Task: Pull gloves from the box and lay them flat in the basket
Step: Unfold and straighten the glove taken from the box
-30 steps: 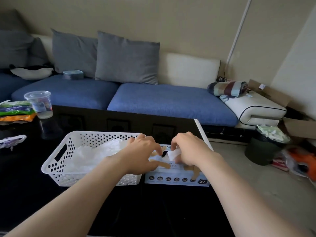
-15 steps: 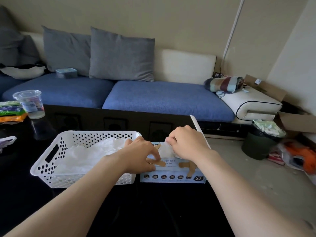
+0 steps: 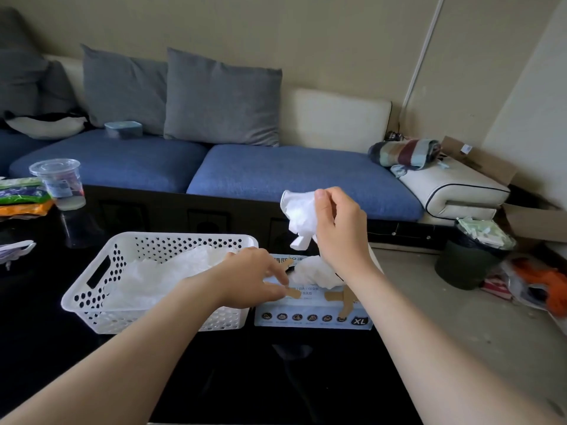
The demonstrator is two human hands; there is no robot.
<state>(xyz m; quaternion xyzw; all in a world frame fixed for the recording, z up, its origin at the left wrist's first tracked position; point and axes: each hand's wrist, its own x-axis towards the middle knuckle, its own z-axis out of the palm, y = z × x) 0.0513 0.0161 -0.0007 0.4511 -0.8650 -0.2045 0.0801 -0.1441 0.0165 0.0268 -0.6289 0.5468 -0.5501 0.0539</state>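
Above the glove box [image 3: 313,308], a crumpled white glove [image 3: 299,214] is now held clear in the air, pinched between thumb and fingertips of the right hand [image 3: 339,228]. Half a second ago the same hand was bent low over the opening with only a tuft of white showing; since then the glove has been drawn fully out and lifted. A second bunch of white gloves [image 3: 316,271] is left puffed up out of the slot. The left hand [image 3: 254,279] is kept flat on the box top near its basket-side end, fingers spread and pressed down, nothing being gripped; the box is judged to be steadied by it.

One pull is thus completed, and the laying step is judged to be next: the glove is bunched, so it would need to be shaken or spread before it can lie flat. The white perforated basket [image 3: 101,289] stands just left of the box, touching or nearly so, with a heap of gloves already inside.

On the dark table [image 3: 276,378], a clear plastic cup [image 3: 58,184] and some coloured packets [image 3: 21,196] sit well apart at the far left. Only the left forearm, stretched across the basket's right end, is seen to lie between glove and basket. A blue sofa [image 3: 291,179] and a bin [image 3: 469,262] are seen beyond.
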